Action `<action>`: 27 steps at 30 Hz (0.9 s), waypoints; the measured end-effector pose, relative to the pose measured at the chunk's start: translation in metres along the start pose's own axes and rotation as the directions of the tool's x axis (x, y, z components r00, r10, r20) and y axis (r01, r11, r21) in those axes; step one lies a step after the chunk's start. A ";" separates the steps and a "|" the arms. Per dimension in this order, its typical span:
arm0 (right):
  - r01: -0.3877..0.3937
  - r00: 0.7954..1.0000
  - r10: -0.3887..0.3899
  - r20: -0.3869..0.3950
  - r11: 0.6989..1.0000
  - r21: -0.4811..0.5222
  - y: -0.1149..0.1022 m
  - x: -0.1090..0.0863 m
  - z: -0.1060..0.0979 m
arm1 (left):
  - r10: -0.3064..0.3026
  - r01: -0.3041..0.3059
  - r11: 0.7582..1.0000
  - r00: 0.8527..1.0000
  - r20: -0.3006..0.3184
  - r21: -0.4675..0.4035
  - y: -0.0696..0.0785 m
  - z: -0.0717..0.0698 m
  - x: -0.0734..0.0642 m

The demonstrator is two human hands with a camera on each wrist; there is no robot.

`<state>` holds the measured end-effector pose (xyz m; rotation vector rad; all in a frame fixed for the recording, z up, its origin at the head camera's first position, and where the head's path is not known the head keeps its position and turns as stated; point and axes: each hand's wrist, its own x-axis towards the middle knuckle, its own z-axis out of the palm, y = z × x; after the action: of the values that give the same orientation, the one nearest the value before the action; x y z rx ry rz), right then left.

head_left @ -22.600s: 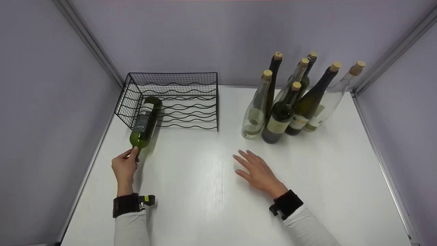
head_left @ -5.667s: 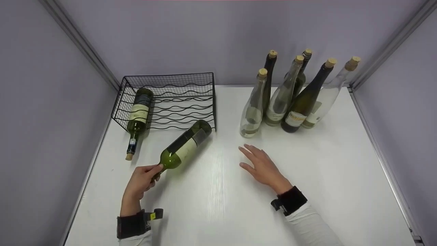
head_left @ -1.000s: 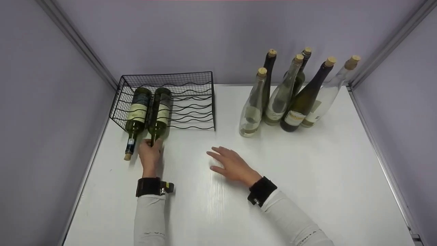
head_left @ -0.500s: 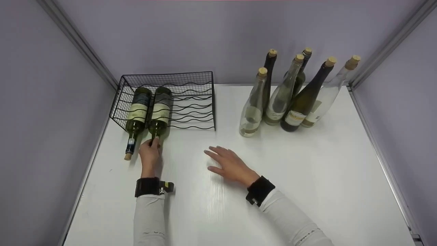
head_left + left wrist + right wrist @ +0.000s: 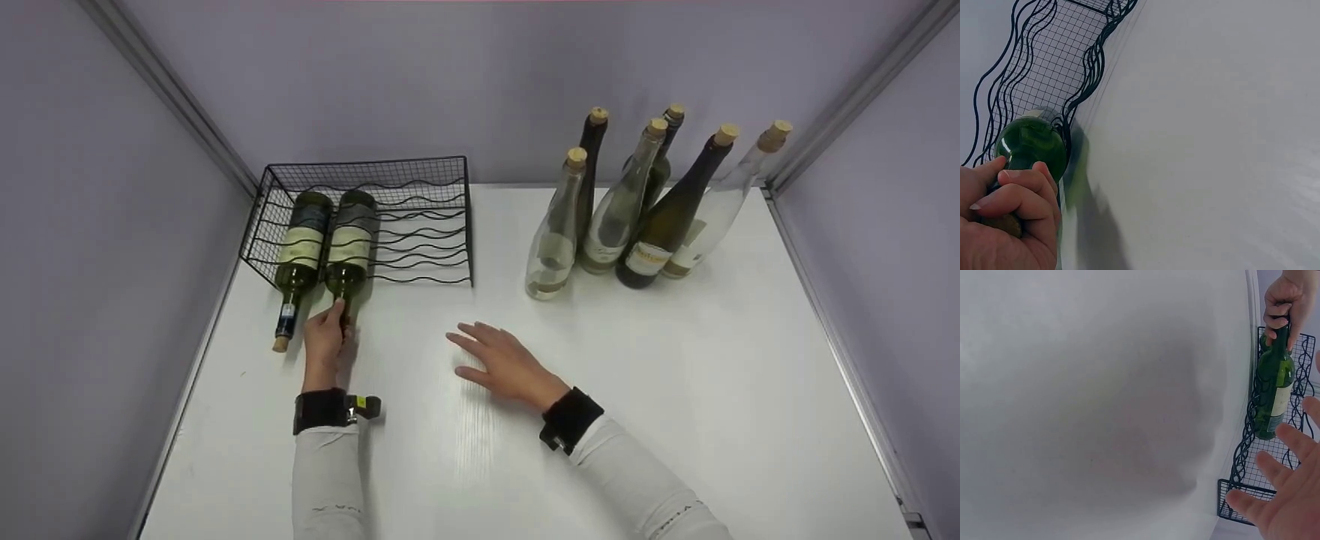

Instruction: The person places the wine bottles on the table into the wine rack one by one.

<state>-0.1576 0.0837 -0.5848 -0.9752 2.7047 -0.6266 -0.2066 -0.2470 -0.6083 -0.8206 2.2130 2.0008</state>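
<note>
My left hand [image 5: 326, 330] grips the neck of a green wine bottle [image 5: 350, 244], which lies in a black wire wine rack [image 5: 424, 259] with its base to the back. Its cream label faces up, and the cork shows under the curled fingers in the left wrist view. Beside it on the left lies a second green wine bottle [image 5: 304, 244], its corked neck sticking out over the rack's front. My right hand [image 5: 510, 364] is apart from everything, palm down over the white table [image 5: 420, 465], fingers spread and holding nothing.
Several corked bottles stand in a group at the back right, among them a clear bottle [image 5: 553, 247] in front and a dark bottle [image 5: 664, 232] with a white label. Partition walls [image 5: 495, 82] enclose the table at the back and both sides.
Since several seconds ago, my left hand has brought its bottle into the rack beside the first. Over the last second the bottle has rolled, turning its label upward. Earlier, another bottle stood in the group.
</note>
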 end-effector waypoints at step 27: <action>-0.019 1.000 0.018 0.023 1.000 0.003 0.000 -0.001 0.002 | -0.019 0.022 0.997 0.999 0.051 -0.071 0.001 -0.001 -0.001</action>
<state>-0.1566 0.0836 -0.5867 -0.9497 2.6893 -0.6120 -0.2053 -0.2473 -0.6071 -0.7872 2.1089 2.0787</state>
